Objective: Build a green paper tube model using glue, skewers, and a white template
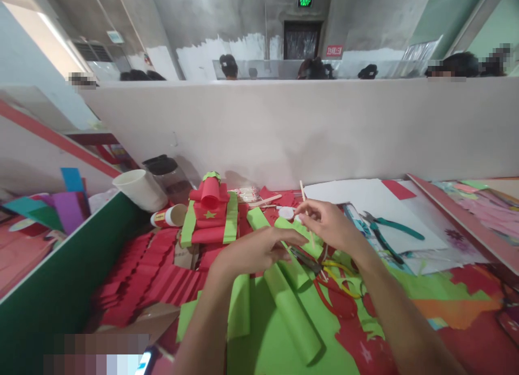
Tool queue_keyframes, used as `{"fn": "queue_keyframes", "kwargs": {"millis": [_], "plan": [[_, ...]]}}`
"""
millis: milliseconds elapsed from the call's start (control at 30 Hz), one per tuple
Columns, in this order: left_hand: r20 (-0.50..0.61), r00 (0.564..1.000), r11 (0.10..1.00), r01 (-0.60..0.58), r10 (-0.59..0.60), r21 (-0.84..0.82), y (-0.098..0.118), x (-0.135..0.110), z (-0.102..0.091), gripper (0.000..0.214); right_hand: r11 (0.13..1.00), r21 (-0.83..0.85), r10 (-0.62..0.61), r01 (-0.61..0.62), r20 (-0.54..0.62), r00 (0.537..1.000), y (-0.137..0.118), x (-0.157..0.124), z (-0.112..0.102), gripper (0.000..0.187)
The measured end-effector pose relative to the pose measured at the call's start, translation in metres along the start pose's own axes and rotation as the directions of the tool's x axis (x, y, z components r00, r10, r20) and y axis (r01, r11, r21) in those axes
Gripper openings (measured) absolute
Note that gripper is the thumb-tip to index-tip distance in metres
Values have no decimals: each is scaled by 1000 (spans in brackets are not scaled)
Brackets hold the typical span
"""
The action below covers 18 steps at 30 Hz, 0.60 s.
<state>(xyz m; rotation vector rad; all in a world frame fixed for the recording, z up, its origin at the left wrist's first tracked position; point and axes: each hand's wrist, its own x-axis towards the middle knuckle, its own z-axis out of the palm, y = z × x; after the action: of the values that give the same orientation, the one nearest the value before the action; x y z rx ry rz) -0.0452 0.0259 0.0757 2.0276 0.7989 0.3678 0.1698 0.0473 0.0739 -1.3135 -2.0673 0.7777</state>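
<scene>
Upright-ish, the stick point(302, 190) passes through the pinched right grip point(323, 219) (left grip point(259, 250): closure unclear).

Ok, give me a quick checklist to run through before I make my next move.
1. Thin stick held: ok, between the fingers of your right hand.
2. Left hand unoccupied: cannot tell, the undersides of its fingers are hidden.
3. Red and green paper model upright: ok.
4. Paper cup upright: not ok, it lies on its side left of the model.
5. Green paper roll sealed: cannot tell, no seam can be made out.
6. Pliers clear of both hands: ok, they lie to the right of your right hand.
</scene>
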Motion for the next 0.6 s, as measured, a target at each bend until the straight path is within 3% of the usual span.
{"fn": "queue_keyframes", "kwargs": {"millis": [67,133,233,300,367,600], "plan": [[-95,992,997,80,-79,3,-5,-7,-6,46,985,-166,56,-43,75,996,8,-4,-9,16],[-200,957,971,228,-211,68,-15,-15,-11,44,943,-329,117,-44,205,972,18,-10,-14,10],[-321,883,889,415,-342,194,-29,-23,-17,32,874,-459,349,-162,359,866,31,-17,-12,14],[-315,877,867,442,-364,229,-35,-27,-20,26,837,-474,486,-275,411,771,35,-19,-8,17],[-289,879,858,451,-380,244,-35,-28,-22,19,817,-474,544,-329,444,712,34,-20,-7,20],[-312,851,800,512,-423,312,-25,-33,-26,9,822,-436,562,-367,516,646,35,-22,-13,16]]}}
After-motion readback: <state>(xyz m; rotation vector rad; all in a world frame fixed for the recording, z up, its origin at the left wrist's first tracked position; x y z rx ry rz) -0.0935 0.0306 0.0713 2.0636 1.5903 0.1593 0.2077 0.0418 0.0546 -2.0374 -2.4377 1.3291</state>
